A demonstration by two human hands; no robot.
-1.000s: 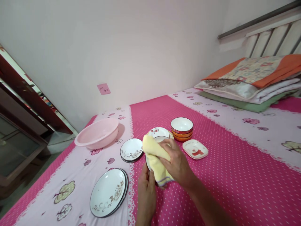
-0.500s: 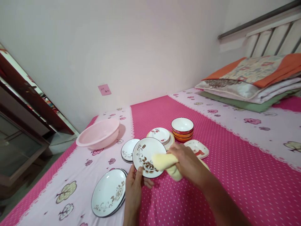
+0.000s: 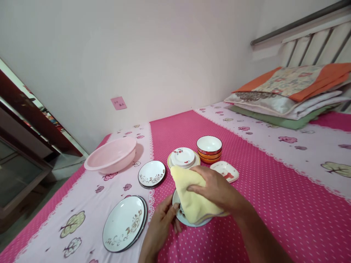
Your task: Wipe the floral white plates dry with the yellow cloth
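Observation:
My left hand (image 3: pixel 161 226) grips the near-left edge of a white plate with a brown flower pattern (image 3: pixel 178 214), holding it low over the pink dotted bedcover (image 3: pixel 268 204). My right hand (image 3: pixel 216 190) presses a yellow cloth (image 3: pixel 192 199) flat onto the plate, and the cloth hides most of its face.
A stack of large floral plates (image 3: pixel 124 223) lies at the near left and a smaller floral plate (image 3: pixel 151 174) behind it. Further back stand a pink basin (image 3: pixel 111 155), a stack of small red-flowered plates (image 3: pixel 183 157), stacked orange bowls (image 3: pixel 209 149) and a square dish (image 3: pixel 225 171). Folded bedding (image 3: pixel 287 95) lies at the far right.
The plate has dropped from tilted toward me to lying nearly flat and lower. The cloth, bunched at the plate's right edge half a second ago, now spreads over its face.

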